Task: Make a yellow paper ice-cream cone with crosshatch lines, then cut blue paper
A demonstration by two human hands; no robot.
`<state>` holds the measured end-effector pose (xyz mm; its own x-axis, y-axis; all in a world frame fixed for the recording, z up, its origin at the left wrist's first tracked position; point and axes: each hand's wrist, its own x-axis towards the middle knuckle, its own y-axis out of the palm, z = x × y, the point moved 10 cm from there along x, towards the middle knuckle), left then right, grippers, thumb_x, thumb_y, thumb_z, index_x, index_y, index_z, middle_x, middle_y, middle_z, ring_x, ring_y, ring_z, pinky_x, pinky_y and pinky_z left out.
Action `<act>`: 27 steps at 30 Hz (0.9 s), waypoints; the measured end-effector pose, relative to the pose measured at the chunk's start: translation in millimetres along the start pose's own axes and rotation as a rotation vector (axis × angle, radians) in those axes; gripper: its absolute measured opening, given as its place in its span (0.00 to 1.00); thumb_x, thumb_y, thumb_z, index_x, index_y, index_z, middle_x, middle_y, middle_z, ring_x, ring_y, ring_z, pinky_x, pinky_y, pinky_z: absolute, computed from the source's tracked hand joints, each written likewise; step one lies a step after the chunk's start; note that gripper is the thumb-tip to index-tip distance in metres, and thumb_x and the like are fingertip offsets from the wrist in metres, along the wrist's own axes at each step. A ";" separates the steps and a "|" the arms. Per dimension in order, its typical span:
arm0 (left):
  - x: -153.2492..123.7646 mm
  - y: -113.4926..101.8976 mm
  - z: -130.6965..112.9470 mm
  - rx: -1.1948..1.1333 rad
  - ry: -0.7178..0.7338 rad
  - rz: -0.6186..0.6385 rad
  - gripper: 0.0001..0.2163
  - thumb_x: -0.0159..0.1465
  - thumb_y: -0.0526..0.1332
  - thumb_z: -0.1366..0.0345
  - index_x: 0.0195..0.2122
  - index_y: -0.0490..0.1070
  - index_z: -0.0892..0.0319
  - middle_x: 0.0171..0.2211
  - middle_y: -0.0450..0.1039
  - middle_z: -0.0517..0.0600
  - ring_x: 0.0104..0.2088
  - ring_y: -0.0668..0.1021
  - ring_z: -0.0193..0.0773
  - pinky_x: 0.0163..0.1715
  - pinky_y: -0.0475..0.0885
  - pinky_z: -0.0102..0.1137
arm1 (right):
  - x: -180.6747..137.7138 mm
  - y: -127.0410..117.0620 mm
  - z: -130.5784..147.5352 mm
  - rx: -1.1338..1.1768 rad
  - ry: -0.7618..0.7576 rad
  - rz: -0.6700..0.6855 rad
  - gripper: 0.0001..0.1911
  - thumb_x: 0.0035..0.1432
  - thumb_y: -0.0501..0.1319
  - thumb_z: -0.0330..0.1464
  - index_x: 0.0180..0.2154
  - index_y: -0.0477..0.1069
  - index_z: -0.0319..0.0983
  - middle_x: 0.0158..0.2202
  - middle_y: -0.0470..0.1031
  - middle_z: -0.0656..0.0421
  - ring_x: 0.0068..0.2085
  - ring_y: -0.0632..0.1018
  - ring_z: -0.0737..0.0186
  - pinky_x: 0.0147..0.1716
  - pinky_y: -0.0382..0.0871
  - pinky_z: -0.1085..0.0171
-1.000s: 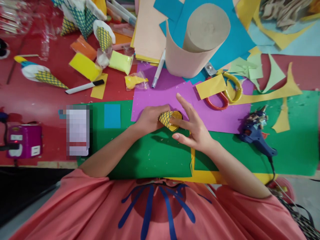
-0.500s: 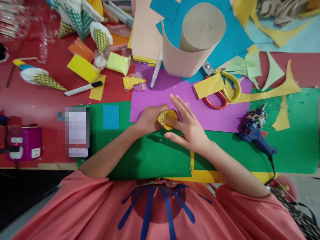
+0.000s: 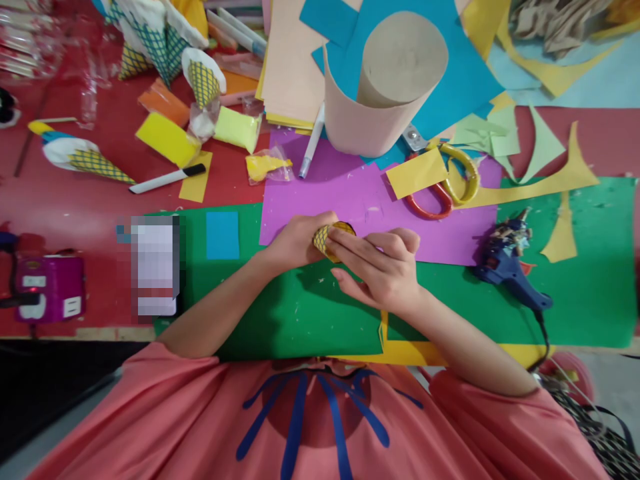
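1. Lit moderately and fairly evenly, apparently from overhead; sinks to near black at lower left.
2. Casts soft-edged shadows onto the green sheet [image 3: 305, 327], deepest beside the left forearm [image 3: 225, 310].
3. Dims inside the paper roll [image 3: 370, 130] and on the purple sheet [image 3: 440, 241] at its foot.
4. Shines palely across the red table [image 3: 55, 217] at left; glints off clear wrappers [image 3: 30, 43].
5. Looks reasonably sharp around left hand [image 3: 300, 239] and right hand [image 3: 387, 273]; softens toward the corners.
6. Stretches visibly at the margins, pulling the sleeves [image 3: 505, 413] outward.
7. Breaks into coarse mosaic over a pale oblong [image 3: 155, 267], hiding all detail.
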<state>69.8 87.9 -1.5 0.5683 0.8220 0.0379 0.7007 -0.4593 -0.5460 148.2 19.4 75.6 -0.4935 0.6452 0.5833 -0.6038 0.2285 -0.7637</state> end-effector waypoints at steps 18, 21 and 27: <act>-0.7 -1.1 9.9 0.157 0.003 -0.017 0.06 0.55 0.59 0.64 0.28 0.63 0.59 0.20 0.66 0.40 0.20 0.68 0.26 0.19 0.57 0.22 | -3.7 35.3 -7.0 0.100 0.120 0.338 0.20 0.64 0.50 0.38 0.50 0.72 0.35 0.50 0.76 0.53 0.30 0.78 0.66 0.28 0.70 0.65; -1.7 0.2 11.1 0.184 0.000 -0.021 0.06 0.56 0.58 0.63 0.28 0.63 0.58 0.20 0.66 0.40 0.20 0.68 0.26 0.20 0.58 0.23 | -4.1 37.6 -8.7 0.114 0.143 0.369 0.21 0.64 0.50 0.40 0.50 0.72 0.36 0.50 0.76 0.53 0.29 0.79 0.66 0.26 0.70 0.65; -1.6 -2.3 4.6 0.172 0.030 -0.046 0.06 0.57 0.59 0.63 0.29 0.64 0.58 0.20 0.67 0.40 0.20 0.68 0.26 0.20 0.59 0.23 | -2.6 32.2 -10.3 0.164 0.150 0.322 0.19 0.63 0.52 0.38 0.49 0.72 0.36 0.51 0.76 0.54 0.33 0.80 0.65 0.28 0.73 0.66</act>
<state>65.3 89.1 -4.2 0.5514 0.8294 0.0896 0.6438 -0.3548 -0.6779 136.5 32.6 46.7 -0.5846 0.7670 0.2645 -0.5310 -0.1151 -0.8395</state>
